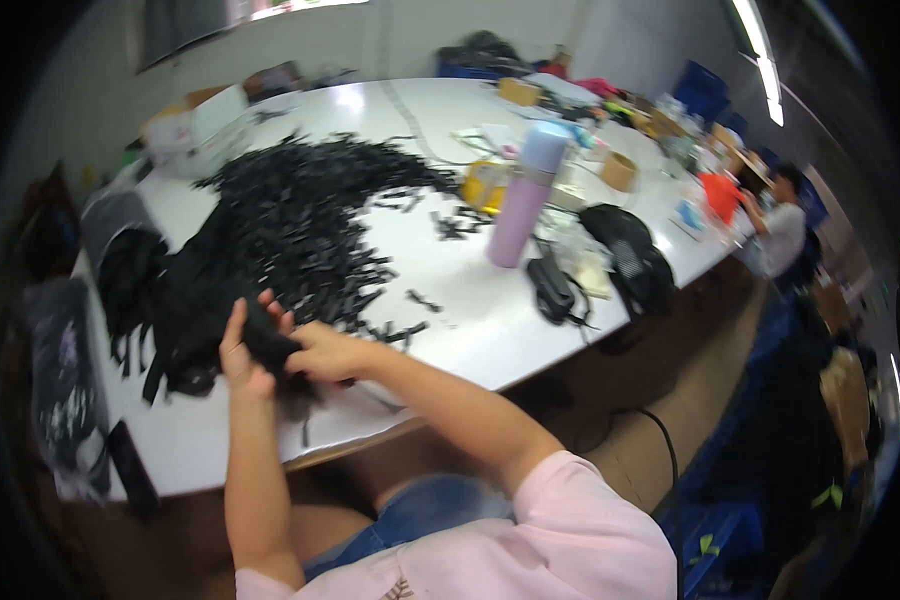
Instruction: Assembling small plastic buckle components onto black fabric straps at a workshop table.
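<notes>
Close to the near edge of the table, my left hand (240, 355) is closed round a dark, soft-looking black fabric piece (266, 338). The fingers of my right hand (322, 352) pinch the same piece from its right side. Motion blur hides its exact kind. Just beyond my hands spreads a big heap of short black strips (290, 225), some of them scattered singly to the right. Left of my hands, larger black cloth (192, 285) with hanging strap-like ends lies against the heap.
A lilac bottle (520, 205) with a blue cap stands right of the heap. Beside it lie a black case (550, 288), a black mesh bag (625, 258) and a tape roll (619, 171). White boxes (200, 130) sit far left. Another person (782, 225) sits far right.
</notes>
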{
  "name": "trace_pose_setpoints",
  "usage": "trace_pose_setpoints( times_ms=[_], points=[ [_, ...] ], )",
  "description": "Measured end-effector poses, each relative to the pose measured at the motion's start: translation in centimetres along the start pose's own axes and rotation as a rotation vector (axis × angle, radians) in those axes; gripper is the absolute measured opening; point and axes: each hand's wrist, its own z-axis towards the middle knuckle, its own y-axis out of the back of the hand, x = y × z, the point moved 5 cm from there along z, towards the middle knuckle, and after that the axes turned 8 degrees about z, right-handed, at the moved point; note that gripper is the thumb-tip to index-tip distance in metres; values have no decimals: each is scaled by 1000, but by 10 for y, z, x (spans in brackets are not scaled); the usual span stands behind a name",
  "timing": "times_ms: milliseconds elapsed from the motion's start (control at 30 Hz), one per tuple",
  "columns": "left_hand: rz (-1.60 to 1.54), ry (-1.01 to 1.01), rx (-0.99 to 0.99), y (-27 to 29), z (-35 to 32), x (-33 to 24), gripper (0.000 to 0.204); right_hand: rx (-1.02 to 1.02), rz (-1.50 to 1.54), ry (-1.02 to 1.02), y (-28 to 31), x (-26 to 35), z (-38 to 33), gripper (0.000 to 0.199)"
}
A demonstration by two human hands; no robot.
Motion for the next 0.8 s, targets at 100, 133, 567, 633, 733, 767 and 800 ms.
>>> trace_pose_setpoints(
  times_ms=[100, 133, 567, 633, 733, 767, 800],
  points=[
    [-40, -38, 28, 3, 2, -7, 17, -62, 68, -120, 8, 9, -20, 29],
    [-53, -49, 11, 9, 3, -13, 13, -117, 53, -72, 8, 11, -22, 31],
    [190, -208, -148, 8, -8, -43, 16, -281, 712, 408, 60, 78, -56, 25],
    [163, -185, -175, 7, -15, -35, 15, -327, 751, 538, 37, 106, -50, 30],
    [228, -217, -174, 7, -22, -31, 16, -250, 714, 390, 6, 101, -14, 26],
    [255, -233, -172, 1, -25, -29, 17, -264, 714, 317, 1, 95, -2, 23],
    [225, -214, -151, -1, -25, -25, 17, -288, 726, 318, 0, 92, 5, 18]
  ],
)
